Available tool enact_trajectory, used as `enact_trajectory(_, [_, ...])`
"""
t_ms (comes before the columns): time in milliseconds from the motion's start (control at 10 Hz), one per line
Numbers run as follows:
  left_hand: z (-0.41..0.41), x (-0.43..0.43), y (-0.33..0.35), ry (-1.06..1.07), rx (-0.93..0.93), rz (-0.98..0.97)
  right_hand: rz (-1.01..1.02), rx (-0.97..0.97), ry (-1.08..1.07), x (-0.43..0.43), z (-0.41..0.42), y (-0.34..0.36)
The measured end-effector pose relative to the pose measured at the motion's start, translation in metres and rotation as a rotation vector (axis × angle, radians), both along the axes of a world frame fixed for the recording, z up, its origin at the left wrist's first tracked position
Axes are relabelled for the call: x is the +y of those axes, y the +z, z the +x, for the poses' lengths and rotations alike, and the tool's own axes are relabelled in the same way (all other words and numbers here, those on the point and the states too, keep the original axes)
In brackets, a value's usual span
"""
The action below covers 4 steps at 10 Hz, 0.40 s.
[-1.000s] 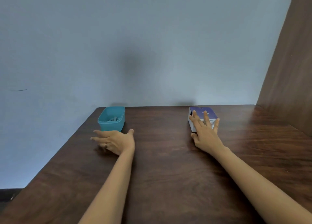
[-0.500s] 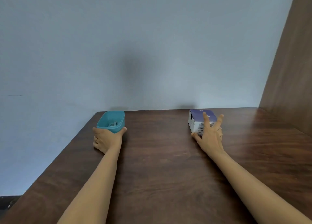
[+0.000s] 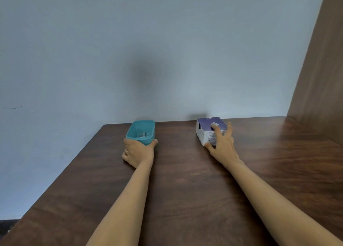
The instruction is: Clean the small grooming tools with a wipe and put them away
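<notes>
both grips are full right now. the left hand [image 3: 138, 153] has its thumb and fingers wrapped round the near end of the small teal plastic tub [image 3: 146, 142]. the right hand [image 3: 221, 147] is clamped on the purple and white cardboard box [image 3: 206, 126], thumb at its near bottom corner and fingers spread over the top. both things sit at the far edge of the dark wooden surface [image 3: 185, 190], by the wall, well apart from each other. the grey metal grooming tools [image 3: 143, 134] lie in the bottom of the tub, too small to tell apart.

the bit that matters imo: tub and box are both straight out ahead with the arms stretched long, so the next move looks like a pull back toward the body. the tools are on the left hand's side and the box (wipes, i'd guess) is on the right. the box opening might be at its left end, can't really tell.
</notes>
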State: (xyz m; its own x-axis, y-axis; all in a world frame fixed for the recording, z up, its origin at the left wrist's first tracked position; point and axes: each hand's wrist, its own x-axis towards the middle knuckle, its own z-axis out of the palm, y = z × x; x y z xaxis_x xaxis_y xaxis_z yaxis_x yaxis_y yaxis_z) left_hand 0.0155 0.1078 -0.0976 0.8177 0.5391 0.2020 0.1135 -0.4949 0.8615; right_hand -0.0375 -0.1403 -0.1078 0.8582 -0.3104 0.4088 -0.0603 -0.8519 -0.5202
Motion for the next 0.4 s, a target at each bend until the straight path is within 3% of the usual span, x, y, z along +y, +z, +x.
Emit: enact_trajectory(400, [-0.015,-0.020,0.006,-0.096,0.029,0.009,-0.066,0.025,-0.072,0.004,-0.002,-0.001])
